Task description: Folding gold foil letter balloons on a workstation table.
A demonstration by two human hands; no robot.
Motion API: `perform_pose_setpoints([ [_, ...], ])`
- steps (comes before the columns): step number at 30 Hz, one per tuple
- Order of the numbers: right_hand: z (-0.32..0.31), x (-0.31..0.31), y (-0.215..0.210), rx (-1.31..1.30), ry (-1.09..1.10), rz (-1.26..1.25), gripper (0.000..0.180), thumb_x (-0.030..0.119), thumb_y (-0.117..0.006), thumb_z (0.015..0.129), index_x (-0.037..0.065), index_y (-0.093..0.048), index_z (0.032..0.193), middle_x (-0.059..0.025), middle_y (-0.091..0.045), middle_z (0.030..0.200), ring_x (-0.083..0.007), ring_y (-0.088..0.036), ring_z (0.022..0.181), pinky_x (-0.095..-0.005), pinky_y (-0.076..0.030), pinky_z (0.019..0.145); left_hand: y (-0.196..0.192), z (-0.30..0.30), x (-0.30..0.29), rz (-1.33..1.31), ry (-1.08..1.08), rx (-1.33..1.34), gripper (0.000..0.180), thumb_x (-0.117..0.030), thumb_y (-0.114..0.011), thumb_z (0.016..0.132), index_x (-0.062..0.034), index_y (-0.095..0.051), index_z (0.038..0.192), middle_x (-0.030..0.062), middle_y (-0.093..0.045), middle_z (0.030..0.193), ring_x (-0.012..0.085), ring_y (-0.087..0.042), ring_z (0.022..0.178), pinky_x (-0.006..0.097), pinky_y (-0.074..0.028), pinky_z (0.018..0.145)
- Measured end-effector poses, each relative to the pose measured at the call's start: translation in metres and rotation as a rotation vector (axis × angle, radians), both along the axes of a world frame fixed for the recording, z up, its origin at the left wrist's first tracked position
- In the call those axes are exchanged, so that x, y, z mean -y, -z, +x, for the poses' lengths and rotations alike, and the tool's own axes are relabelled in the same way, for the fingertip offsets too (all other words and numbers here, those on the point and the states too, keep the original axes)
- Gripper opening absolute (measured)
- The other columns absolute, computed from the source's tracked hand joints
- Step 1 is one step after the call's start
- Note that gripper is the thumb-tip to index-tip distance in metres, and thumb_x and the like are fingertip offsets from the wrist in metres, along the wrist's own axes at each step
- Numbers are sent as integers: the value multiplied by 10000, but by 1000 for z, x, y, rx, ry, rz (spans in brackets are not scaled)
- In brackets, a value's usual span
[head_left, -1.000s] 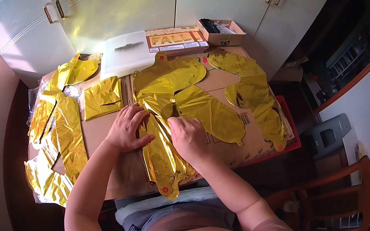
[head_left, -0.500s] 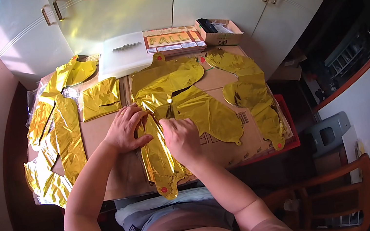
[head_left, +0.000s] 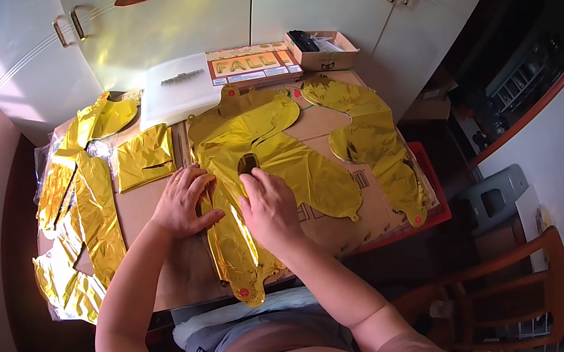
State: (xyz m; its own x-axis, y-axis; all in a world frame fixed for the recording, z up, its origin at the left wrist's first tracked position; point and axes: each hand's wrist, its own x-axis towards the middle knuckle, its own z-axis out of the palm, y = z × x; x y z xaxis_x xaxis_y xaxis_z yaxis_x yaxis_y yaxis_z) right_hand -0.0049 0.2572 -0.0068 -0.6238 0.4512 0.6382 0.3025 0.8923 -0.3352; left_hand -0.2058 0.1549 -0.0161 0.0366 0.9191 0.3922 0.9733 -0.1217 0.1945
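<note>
A flat, uninflated gold foil balloon (head_left: 228,129), shaped like a letter R, lies on the cardboard-covered table in front of me. My left hand (head_left: 185,202) rests at its left edge, fingers spread and thumb pointing right across the folded lower-left strip. Close by on the right, my right hand (head_left: 268,205) has its fingers curled together on the foil, just below the balloon's small dark opening (head_left: 247,163). Whatever is between those fingertips is mostly hidden. Left of my hands lies a folded gold foil balloon (head_left: 145,157).
More flat gold foil balloons lie at the left (head_left: 100,223) and right (head_left: 367,123). Along the back stand a translucent plastic sheet or lid (head_left: 171,105), a stack of printed boxes (head_left: 255,67) and a small open carton (head_left: 325,55). A red crate (head_left: 436,201) shows beneath the right edge.
My right hand has shifted slightly on the foil and its fingers have loosened a little. The foil around the opening lies flatter, and the opening shows more clearly. My left hand stays at the strip.
</note>
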Motion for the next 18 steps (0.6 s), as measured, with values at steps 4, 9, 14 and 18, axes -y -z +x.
perform_pose_setpoints([
  [4, 6, 3, 3, 171, 47, -201, 577, 153, -707, 795, -24, -464, 1287, -320, -504, 1262, -436, -574, 1063, -464, -465, 921, 0, -1, 2, 15, -8, -7, 678, -495, -713, 747, -69, -519, 1238, 163, -520, 1216, 355, -460, 1228, 469, -325, 1078],
  [9, 3, 4, 16, 188, 29, -146, 618, 159, -714, 781, -4, -458, 1319, -343, -465, 1311, -441, -577, 1073, -484, -465, 892, -4, -1, 4, 2, -17, 3, 687, -534, -688, 753, -61, -526, 1223, 160, -531, 1207, 370, -455, 1239, 468, -318, 1088],
  [14, 1, 6, 18, 126, -37, -218, 582, 122, -707, 775, 21, -483, 1303, -284, -473, 1326, -422, -531, 1153, -481, -424, 961, 2, -5, 9, 15, -18, -2, 703, -534, -699, 750, -53, -526, 1232, 158, -530, 1206, 360, -457, 1238, 463, -315, 1089],
  [18, 2, 7, 17, 116, -58, -281, 534, 103, -685, 796, 40, -497, 1293, -242, -468, 1349, -412, -502, 1190, -473, -409, 991, 6, -6, 10, 22, -13, 20, 686, -546, -686, 754, -53, -541, 1207, 154, -536, 1177, 343, -480, 1194, 461, -330, 1073],
])
